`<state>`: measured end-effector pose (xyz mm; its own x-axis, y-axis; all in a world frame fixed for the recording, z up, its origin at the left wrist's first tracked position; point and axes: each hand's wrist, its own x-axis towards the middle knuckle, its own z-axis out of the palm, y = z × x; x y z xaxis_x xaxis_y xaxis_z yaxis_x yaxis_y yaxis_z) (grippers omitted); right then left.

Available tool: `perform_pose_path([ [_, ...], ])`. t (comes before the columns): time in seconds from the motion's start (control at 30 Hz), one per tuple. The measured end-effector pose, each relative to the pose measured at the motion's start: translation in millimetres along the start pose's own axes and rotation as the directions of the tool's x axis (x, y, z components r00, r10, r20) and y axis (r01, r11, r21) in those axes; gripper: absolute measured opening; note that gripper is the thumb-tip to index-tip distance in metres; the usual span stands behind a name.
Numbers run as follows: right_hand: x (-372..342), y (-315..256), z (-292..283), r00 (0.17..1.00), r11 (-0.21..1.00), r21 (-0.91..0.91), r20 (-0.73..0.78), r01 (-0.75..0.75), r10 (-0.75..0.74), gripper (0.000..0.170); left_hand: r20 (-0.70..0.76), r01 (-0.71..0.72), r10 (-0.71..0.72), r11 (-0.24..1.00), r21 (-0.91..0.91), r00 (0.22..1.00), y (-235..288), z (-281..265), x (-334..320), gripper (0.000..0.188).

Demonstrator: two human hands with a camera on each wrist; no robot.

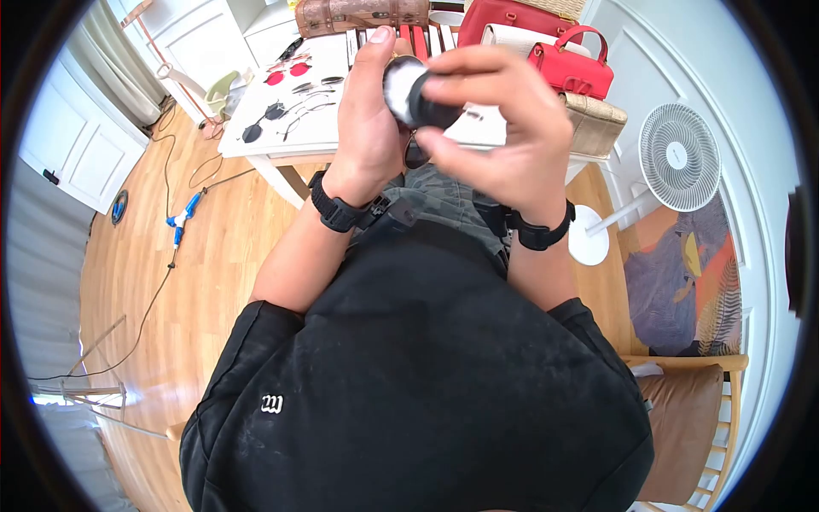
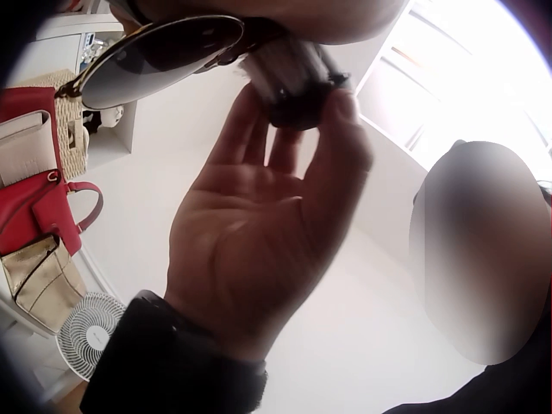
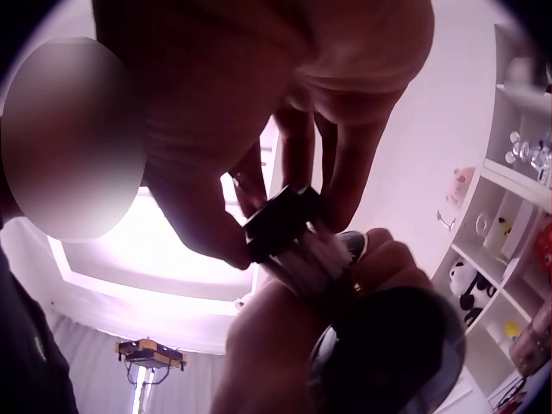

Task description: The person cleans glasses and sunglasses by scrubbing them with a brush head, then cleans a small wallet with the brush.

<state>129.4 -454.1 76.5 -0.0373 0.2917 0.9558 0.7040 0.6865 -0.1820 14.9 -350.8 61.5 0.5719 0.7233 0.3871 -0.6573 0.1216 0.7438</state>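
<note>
My left hand (image 1: 368,128) grips a pair of sunglasses with dark lenses and a thin gold-coloured frame. One lens of the sunglasses (image 2: 164,60) sticks out beside that hand in the left wrist view. Between the fingertips and thumb of my right hand (image 1: 520,128) is a small brush (image 3: 289,220) with a black back and pale bristles. Its bristles point at the sunglasses and overlap the left hand's fingers in the right wrist view. Blur softens the brush, and the fingers partly hide the held frame. Both hands are raised in front of the table's near edge.
On the white table (image 1: 243,145) lie several sunglasses, among them a red-lensed pair (image 1: 288,73). A brown case (image 1: 363,15), a red handbag (image 1: 573,68) and a beige bag (image 1: 595,126) stand behind. A white fan (image 1: 678,156) is at right; cables (image 1: 181,220) cross the floor at left.
</note>
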Motion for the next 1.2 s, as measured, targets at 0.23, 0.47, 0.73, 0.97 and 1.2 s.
perform_pose_path([
  [0.23,-1,-6,8,0.999,0.998,0.062,0.051,0.014,-0.018,0.036,0.083,-0.021,0.023,1.0,-0.016,0.996,0,-8,3,0.041],
  [0.47,-8,12,12,0.962,0.982,0.168,-0.245,-0.083,0.124,0.039,0.048,0.009,-0.013,0.997,0.07,0.999,-3,3,-4,0.044],
  [0.73,-7,7,-5,0.986,0.931,0.331,-0.019,-0.151,0.167,0.038,0.059,-0.126,0.121,0.989,0.074,0.991,-11,8,-8,0.052],
  [0.97,-6,4,-2,0.979,0.955,0.292,0.204,-0.061,0.0,0.04,0.16,-0.188,0.154,0.955,0.228,0.975,-20,-18,0,0.056],
  [1.2,-13,17,2,0.962,0.899,0.386,-0.087,-0.206,0.258,0.039,0.207,-0.164,0.183,0.98,-0.11,0.961,-9,-11,0,0.05],
])
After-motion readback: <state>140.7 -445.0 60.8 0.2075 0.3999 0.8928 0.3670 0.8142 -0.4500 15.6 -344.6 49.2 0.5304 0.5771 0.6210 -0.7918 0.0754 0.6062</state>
